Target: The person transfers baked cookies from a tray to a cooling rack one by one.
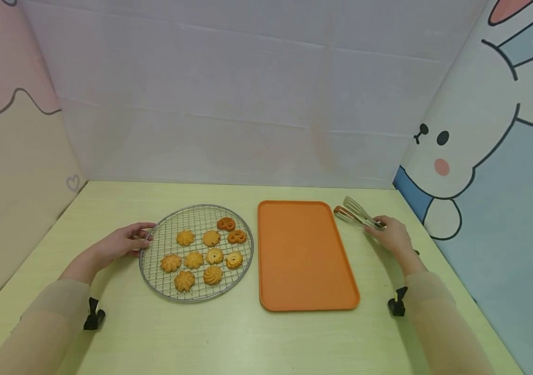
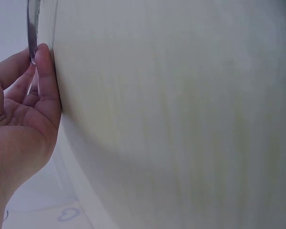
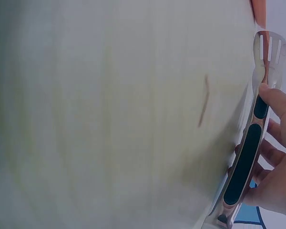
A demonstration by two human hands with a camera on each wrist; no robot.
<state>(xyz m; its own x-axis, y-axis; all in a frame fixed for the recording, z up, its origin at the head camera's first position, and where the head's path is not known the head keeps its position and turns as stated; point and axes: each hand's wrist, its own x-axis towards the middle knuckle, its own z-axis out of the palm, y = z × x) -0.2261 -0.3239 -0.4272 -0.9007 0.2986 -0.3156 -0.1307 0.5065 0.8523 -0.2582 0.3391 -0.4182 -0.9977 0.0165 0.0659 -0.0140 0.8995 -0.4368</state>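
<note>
On the left of the table lies a round wire cooling rack (image 1: 169, 295) bearing several cookies (image 1: 194, 260), two of them pretzel-shaped (image 1: 237, 237). My left hand (image 1: 123, 242) pinches the rack's left rim between thumb and fingers; the left wrist view shows the rim (image 2: 32, 28) there. To the right, my right hand (image 1: 392, 237) grips metal tongs (image 3: 245, 160) by their handle, which has dark inlays. The slotted heads of the tongs (image 1: 357, 209) point toward the far left, spread apart, with nothing between them. Between rack and tongs lies an orange rectangular tray (image 1: 304, 255), bare on top.
The pale wooden table (image 1: 228, 338) meets a white back wall (image 1: 228, 104). Printed panels flank it, with a cartoon rabbit (image 1: 454, 140) on the right one. The tray's left edge lies close beside the rack.
</note>
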